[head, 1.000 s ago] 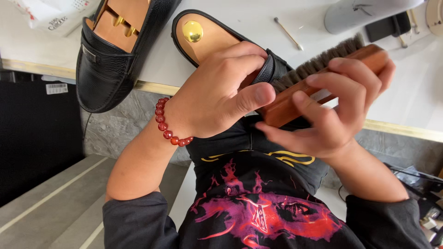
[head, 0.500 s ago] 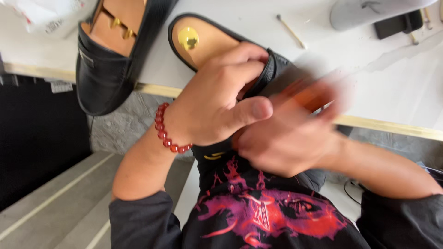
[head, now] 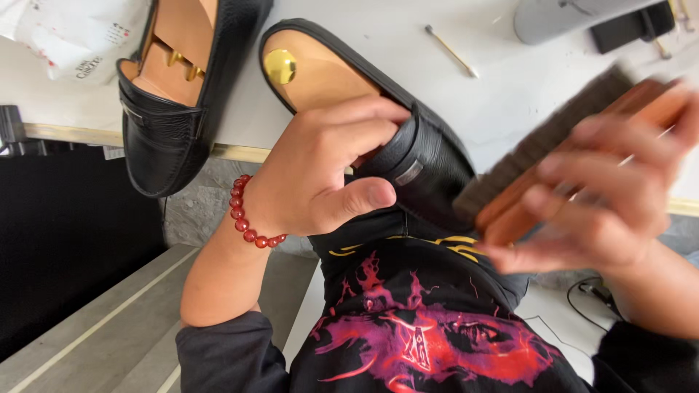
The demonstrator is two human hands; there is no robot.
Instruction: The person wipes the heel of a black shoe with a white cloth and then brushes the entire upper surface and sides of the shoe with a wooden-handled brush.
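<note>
Black leather loafer (head: pixel 426 156) with a wooden shoe tree inside, gripped over the desk's (head: pixel 502 109) near edge, toe overhanging. Wooden-backed shoe brush (head: pixel 561 149), dark bristles against the loafer's toe, blurred, tilted up toward the desk's right.

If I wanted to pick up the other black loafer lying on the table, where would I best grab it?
Probably at the open collar of the second loafer. Its toe overhangs the table edge toward you, and a wooden shoe tree fills it. Come from above, thumb on one leather side wall, fingers on the other; the filled shoe should not collapse.
</note>
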